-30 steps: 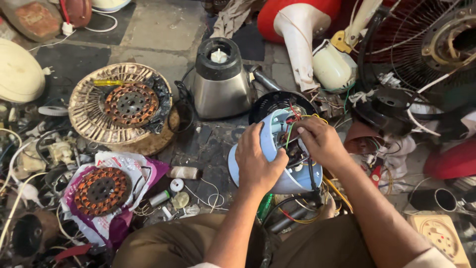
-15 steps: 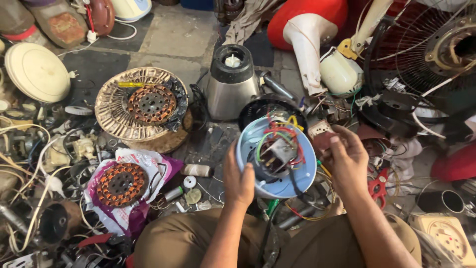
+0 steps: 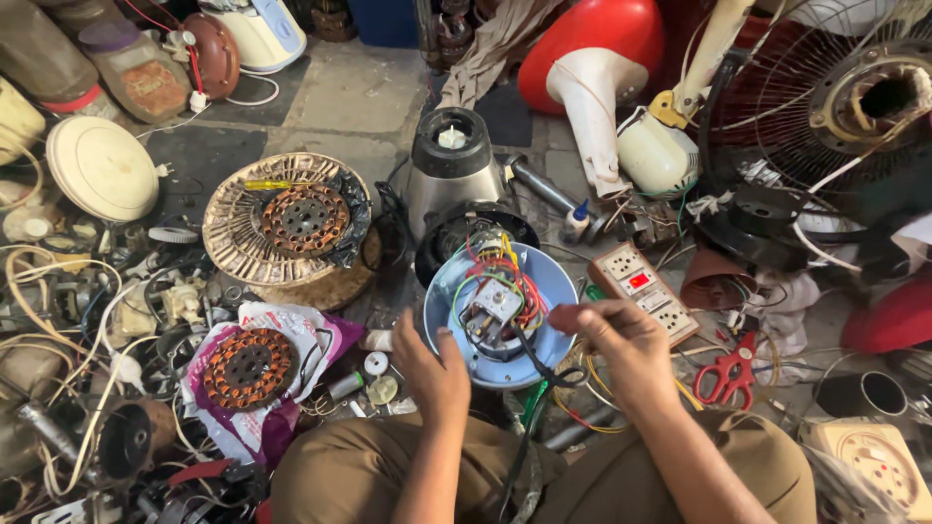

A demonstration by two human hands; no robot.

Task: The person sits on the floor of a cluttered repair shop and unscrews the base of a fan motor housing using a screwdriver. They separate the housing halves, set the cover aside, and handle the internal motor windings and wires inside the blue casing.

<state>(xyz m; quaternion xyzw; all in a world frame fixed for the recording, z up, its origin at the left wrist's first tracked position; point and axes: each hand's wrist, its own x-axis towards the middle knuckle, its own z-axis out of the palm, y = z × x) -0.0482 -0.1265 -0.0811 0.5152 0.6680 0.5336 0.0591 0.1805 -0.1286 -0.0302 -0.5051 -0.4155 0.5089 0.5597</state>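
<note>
Sitting cross-legged, the person is steadying a round blue housing [image 3: 500,315] between both hands, wiring facing up. The left hand [image 3: 432,369] is cupping its lower-left rim, fingers curled; the right hand [image 3: 621,340], nearer the wires, is pinching a dark cable [image 3: 532,351]. Since a moment ago, the right hand has closed in.

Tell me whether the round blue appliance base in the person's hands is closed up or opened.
Opened. The blue base shows its inside: coloured wires and a small switch block lie exposed, with no cover over them. The left hand steadies its rim.
</note>
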